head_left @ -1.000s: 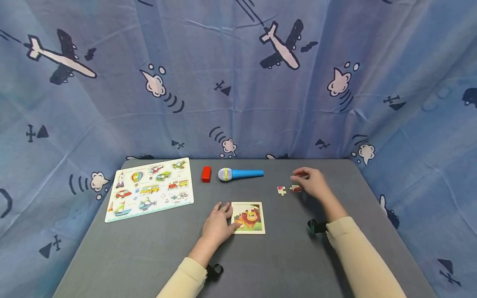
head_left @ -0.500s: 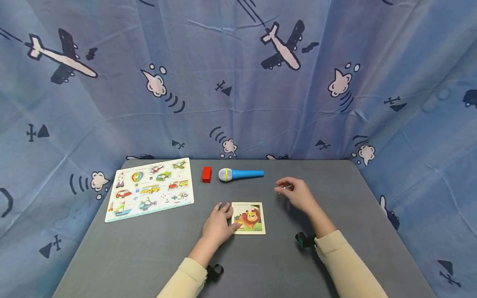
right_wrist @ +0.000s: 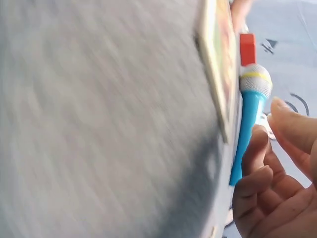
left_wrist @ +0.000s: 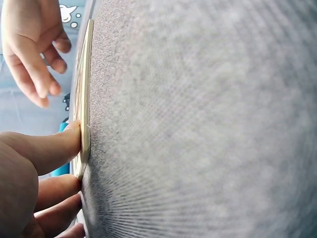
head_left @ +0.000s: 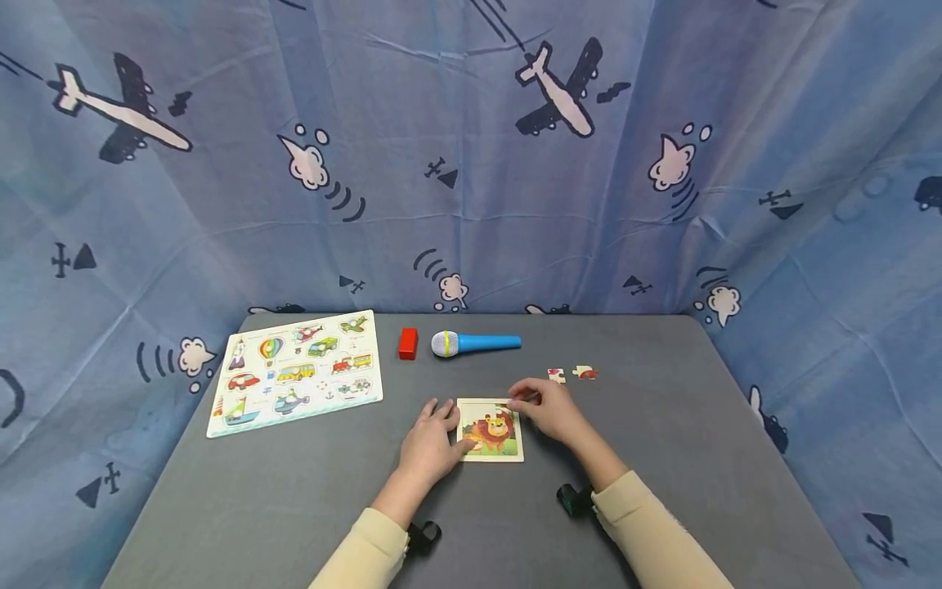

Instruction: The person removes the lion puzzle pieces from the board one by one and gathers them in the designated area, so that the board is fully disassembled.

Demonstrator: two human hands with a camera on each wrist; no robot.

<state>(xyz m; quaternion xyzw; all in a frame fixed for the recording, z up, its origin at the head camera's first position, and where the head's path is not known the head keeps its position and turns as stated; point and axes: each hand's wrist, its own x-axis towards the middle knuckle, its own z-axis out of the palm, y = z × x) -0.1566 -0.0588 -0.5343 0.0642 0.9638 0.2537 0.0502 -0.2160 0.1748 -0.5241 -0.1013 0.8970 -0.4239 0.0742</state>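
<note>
A square wooden lion jigsaw puzzle (head_left: 491, 433) in a pale frame lies flat at mid-table. My left hand (head_left: 428, 448) rests at its left side, thumb on the face and fingers along the edge; in the left wrist view the thumb (left_wrist: 59, 146) touches the puzzle's board (left_wrist: 85, 99). My right hand (head_left: 548, 409) is at the puzzle's upper right corner, fingers loosely bent. In the right wrist view, the right hand's thumb and fingertips (right_wrist: 258, 136) stand apart, with nothing visible between them. Two loose jigsaw pieces, one pink and white (head_left: 556, 375), one red (head_left: 585, 373), lie beyond it.
A blue toy microphone (head_left: 478, 343) lies behind the puzzle, with a red block (head_left: 408, 343) to its left. A board with vehicle pictures (head_left: 294, 372) lies at the back left. A blue curtain (head_left: 471, 164) printed with airplanes hangs behind the grey table (head_left: 294, 491).
My right hand has moved left and nearer, from above the loose pieces to the puzzle's upper right corner. Both loose pieces show again. The left hand has stayed on the puzzle.
</note>
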